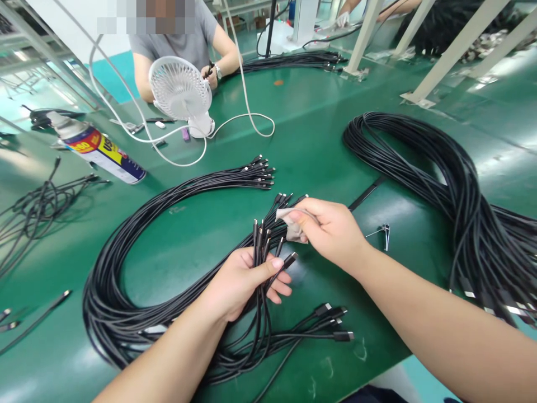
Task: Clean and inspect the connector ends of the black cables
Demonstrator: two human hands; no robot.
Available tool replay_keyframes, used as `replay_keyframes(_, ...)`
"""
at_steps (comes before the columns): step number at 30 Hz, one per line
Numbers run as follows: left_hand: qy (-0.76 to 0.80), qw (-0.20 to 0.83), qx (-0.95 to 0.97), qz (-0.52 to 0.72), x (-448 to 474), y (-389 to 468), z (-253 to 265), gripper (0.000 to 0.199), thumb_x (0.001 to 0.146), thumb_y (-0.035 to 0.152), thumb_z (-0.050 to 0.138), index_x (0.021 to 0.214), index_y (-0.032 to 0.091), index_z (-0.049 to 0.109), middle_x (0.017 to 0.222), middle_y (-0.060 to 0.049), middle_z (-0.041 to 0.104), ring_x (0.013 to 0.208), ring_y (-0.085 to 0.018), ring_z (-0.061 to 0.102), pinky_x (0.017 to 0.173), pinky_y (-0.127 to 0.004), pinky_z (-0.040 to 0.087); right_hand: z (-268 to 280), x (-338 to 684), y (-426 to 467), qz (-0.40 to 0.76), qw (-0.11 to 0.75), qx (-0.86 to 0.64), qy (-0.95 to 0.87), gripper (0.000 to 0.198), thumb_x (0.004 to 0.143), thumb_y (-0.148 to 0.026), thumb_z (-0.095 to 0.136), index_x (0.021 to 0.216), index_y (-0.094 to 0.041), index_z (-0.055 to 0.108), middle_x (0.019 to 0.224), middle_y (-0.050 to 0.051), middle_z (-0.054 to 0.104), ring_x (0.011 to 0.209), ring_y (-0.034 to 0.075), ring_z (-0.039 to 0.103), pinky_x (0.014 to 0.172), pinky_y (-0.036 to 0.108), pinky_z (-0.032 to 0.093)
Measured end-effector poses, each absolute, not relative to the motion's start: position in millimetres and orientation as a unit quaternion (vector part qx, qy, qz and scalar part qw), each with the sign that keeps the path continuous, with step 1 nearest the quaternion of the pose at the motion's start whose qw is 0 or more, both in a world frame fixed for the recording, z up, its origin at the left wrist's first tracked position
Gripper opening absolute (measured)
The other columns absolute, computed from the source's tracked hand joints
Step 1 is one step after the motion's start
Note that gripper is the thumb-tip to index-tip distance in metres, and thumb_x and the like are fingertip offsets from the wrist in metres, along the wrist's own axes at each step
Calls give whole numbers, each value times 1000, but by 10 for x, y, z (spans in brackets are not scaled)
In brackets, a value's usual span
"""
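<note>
Several black cable ends with metal-tipped plugs [260,240] stand up from my left hand [247,274], whose fingers and thumb close round them. Just right of these plugs, my right hand [335,226] pinches a crumpled greyish-white cloth [294,224] between thumb and fingers. A thick looped bundle of black cables [104,280] lies on the table behind and left of my left hand. Its far plug ends [260,170] point right. More loose plugs [335,327] rest on the table below my hands.
Another black cable bundle [457,184] lies at the right, near a small metal clip [385,236]. A spray can [98,148] and a white fan [180,89] with a white cord stand at the back left. Tangled cables [42,207] lie left. A person [180,50] sits across the green table [310,134].
</note>
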State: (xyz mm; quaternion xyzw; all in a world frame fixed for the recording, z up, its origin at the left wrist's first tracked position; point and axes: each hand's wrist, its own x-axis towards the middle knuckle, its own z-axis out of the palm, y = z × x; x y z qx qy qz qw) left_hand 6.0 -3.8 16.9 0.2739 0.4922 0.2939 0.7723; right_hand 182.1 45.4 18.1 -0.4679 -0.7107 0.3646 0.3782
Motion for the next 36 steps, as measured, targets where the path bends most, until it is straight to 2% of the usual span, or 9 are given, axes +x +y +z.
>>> replay_keyframes(4, 506, 750, 293, 311, 76, -43, 143, 37, 61, 38, 86, 67, 12, 60, 61, -5, 71, 51, -15, 67, 42, -20, 49, 240, 1833, 428, 496, 328, -453, -664, 28, 91, -39, 53, 80, -16, 65, 68, 1, 62, 59, 12, 57, 58, 25, 44)
replay_keyframes(9, 505, 724, 335, 330, 77, -32, 117, 32, 65, 35, 83, 67, 12, 62, 59, -2, 68, 47, -12, 64, 38, -17, 44, 244, 1777, 374, 538, 237, -400, -703, 24, 88, -31, 55, 74, -16, 66, 62, -2, 61, 57, 9, 50, 53, 21, 37)
replay_keyframes(12, 508, 716, 353, 323, 71, -30, 124, 30, 67, 34, 82, 68, 11, 62, 59, -2, 67, 47, -11, 63, 39, -16, 44, 201, 1754, 375, 549, 238, -416, -685, 21, 84, -30, 59, 69, -16, 63, 59, -3, 57, 54, 9, 49, 50, 21, 36)
replay_keyframes(17, 514, 715, 353, 317, 63, -38, 129, 33, 65, 35, 82, 67, 12, 58, 58, -2, 67, 45, -11, 63, 38, -17, 44, 181, 1774, 431, 653, 298, -394, -574, 37, 84, -48, 60, 68, -15, 62, 61, 0, 60, 52, 10, 53, 50, 24, 43)
replay_keyframes(20, 510, 725, 338, 316, 56, -42, 112, 35, 65, 35, 82, 69, 14, 55, 58, -2, 69, 45, -12, 64, 38, -16, 44, 202, 1829, 484, 643, 368, -425, -521, 41, 80, -55, 65, 71, -15, 64, 63, 1, 62, 50, 9, 52, 47, 23, 42)
replay_keyframes(22, 506, 732, 332, 313, 51, -43, 103, 35, 66, 35, 82, 69, 14, 54, 58, -2, 69, 45, -11, 64, 38, -16, 44, 211, 1868, 504, 642, 379, -430, -509, 42, 78, -56, 67, 75, -15, 65, 66, 1, 63, 52, 9, 53, 48, 23, 43)
replay_keyframes(27, 486, 749, 320, 317, 35, -41, 97, 32, 68, 34, 81, 70, 14, 55, 60, -1, 71, 46, -11, 64, 39, -16, 45, 238, 1912, 473, 639, 344, -418, -546, 41, 84, -55, 61, 77, -14, 64, 68, 1, 62, 56, 10, 56, 52, 23, 47)
replay_keyframes(36, 461, 775, 299, 311, 13, -27, 142, 32, 69, 34, 82, 71, 14, 57, 60, 0, 71, 46, -10, 64, 40, -15, 48, 275, 1912, 443, 566, 308, -411, -645, 31, 92, -39, 55, 75, -15, 61, 65, 0, 58, 57, 10, 57, 54, 23, 46)
